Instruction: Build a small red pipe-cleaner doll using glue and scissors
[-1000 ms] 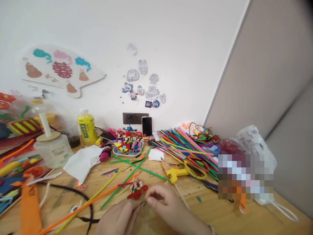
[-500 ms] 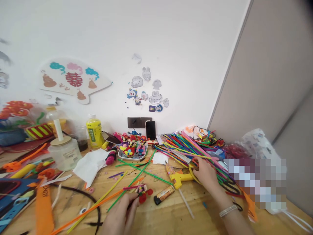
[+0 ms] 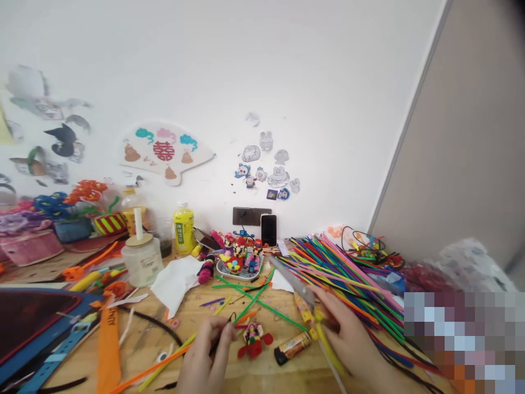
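My left hand is low in the middle, its fingers pinched on a short black pipe-cleaner piece that curls up above the fingertips. My right hand is closed around the yellow handles of a pair of scissors, whose blades point up and to the left over the table. Between the hands a small red pipe-cleaner figure lies on the wooden table, with an orange lighter beside it. A yellow glue gun shows partly behind the scissors.
A big pile of coloured pipe cleaners fills the right side. Behind stand a tray of small figures, a phone, a yellow bottle and a lidded jar. White paper and an orange strip lie at left.
My right hand went from the figure to the pipe-cleaner pile, closed on the yellow-handled scissors and brought them back toward the middle. My left hand stays pinched on the black piece. The view has swung left.
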`<state>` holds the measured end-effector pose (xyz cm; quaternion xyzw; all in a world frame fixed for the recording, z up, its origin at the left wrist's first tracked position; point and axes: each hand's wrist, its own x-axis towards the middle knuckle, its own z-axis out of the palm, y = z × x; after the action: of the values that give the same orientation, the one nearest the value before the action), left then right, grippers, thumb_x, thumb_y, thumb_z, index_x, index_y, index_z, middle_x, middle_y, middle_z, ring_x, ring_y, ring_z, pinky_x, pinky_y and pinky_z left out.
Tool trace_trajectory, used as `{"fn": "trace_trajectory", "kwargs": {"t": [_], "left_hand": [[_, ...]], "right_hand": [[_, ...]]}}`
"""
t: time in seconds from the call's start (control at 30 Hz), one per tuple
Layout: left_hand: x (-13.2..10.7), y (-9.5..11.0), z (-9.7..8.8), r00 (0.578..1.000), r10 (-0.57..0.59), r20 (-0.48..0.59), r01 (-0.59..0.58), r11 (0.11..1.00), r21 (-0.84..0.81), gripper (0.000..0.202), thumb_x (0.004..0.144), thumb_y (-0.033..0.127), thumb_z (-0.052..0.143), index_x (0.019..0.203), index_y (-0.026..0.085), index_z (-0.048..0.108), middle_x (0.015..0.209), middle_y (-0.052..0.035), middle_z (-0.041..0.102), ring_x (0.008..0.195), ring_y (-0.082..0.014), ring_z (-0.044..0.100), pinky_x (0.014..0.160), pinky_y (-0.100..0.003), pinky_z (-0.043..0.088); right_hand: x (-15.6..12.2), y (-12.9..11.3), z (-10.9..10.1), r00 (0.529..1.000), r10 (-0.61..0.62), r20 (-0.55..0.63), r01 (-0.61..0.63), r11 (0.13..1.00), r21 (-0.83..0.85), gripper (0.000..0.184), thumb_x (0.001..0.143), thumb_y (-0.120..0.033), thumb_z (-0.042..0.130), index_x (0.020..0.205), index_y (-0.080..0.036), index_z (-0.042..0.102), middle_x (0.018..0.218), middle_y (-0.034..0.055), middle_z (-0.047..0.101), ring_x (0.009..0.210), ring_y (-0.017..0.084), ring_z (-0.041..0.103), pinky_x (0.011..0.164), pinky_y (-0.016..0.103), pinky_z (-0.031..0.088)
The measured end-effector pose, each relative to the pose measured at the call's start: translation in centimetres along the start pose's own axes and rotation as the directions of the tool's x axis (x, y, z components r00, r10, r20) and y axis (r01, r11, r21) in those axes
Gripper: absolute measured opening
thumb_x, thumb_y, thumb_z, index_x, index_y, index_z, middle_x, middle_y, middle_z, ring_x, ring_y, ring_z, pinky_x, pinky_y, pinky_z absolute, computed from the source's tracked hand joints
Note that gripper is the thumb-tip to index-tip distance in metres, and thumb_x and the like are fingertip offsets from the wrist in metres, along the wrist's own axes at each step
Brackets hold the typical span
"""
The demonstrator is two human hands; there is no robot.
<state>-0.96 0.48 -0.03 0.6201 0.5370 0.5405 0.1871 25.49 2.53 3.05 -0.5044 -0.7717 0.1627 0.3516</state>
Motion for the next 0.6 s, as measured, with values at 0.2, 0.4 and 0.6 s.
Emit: {"fn": "trace_trajectory", "kwargs": {"t": [0.2,0.4,0.6], "left_hand": [[0.0,-0.1,-0.2,0.996,-0.012,-0.091,0.0,0.99,-0.138,0.024,0.08,0.044,0.049,0.078,0.021,0.054,0.068,-0.002,0.066,0.068,-0.018,0.066,0.063,-0.026,0.054],[-0.5,0.3,-0.2,0.994,0.039,-0.098,-0.055,0.984,-0.168,0.026,0.08,0.046,0.05,0.079,0.021,0.057,0.069,-0.0026,0.067,0.068,-0.0184,0.066,0.061,-0.026,0.055],[-0.9,0.5,-0.1,0.993,0.116,0.019,-0.114,0.989,-0.095,0.023,0.083,0.038,0.048,0.073,0.02,0.058,0.064,-0.001,0.063,0.062,-0.0157,0.063,0.059,-0.023,0.053]], "right_hand": [[-0.7,-4.1,2.5,0.962,0.073,0.263,-0.053,0.995,-0.085,0.065,0.052,-0.021,0.066,0.116,-0.021,0.053,0.114,0.0079,0.057,0.105,0.027,0.052,0.086,0.032,0.043],[-0.7,-3.7,3.5,0.95,0.091,0.3,-0.037,0.983,-0.179,0.065,0.052,-0.027,0.071,0.114,-0.023,0.054,0.113,0.0095,0.057,0.104,0.03,0.051,0.085,0.036,0.042],[-0.8,-3.5,3.9,0.954,0.005,0.301,0.028,0.994,-0.107,0.062,0.052,-0.033,0.073,0.111,-0.024,0.055,0.1,0.0051,0.062,0.087,0.024,0.057,0.074,0.03,0.044]]}}
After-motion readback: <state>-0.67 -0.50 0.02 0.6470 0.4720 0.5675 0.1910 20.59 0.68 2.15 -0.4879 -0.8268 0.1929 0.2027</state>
